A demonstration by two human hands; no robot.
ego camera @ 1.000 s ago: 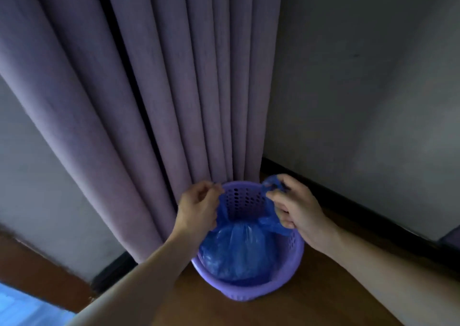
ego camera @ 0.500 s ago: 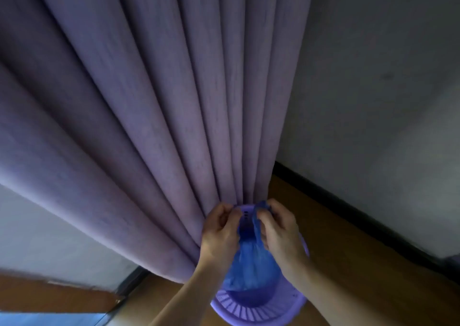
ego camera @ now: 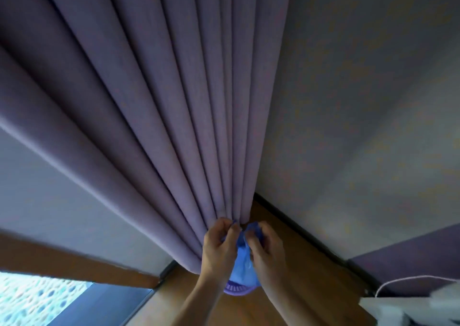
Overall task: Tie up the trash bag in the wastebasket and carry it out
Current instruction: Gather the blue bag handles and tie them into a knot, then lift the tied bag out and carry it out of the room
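Note:
A blue plastic trash bag [ego camera: 242,268] hangs gathered between my two hands, low in the head view. My left hand [ego camera: 219,246] pinches one upper corner of the bag, and my right hand [ego camera: 265,248] pinches the other, the two close together. Only a sliver of the purple perforated wastebasket [ego camera: 236,289] shows below the bag, between my forearms. The bag's bottom is hidden behind my hands and the basket rim.
A long purple curtain [ego camera: 159,116] hangs right behind my hands. A grey wall [ego camera: 361,102] with a dark baseboard runs to the right. Wooden floor [ego camera: 311,263] lies beneath. A white cable and white object [ego camera: 408,303] sit at the lower right.
My hands have drawn the bag's corners together and lifted the bag up from the wastebasket. The camera has tilted upward, so the basket is now mostly out of sight.

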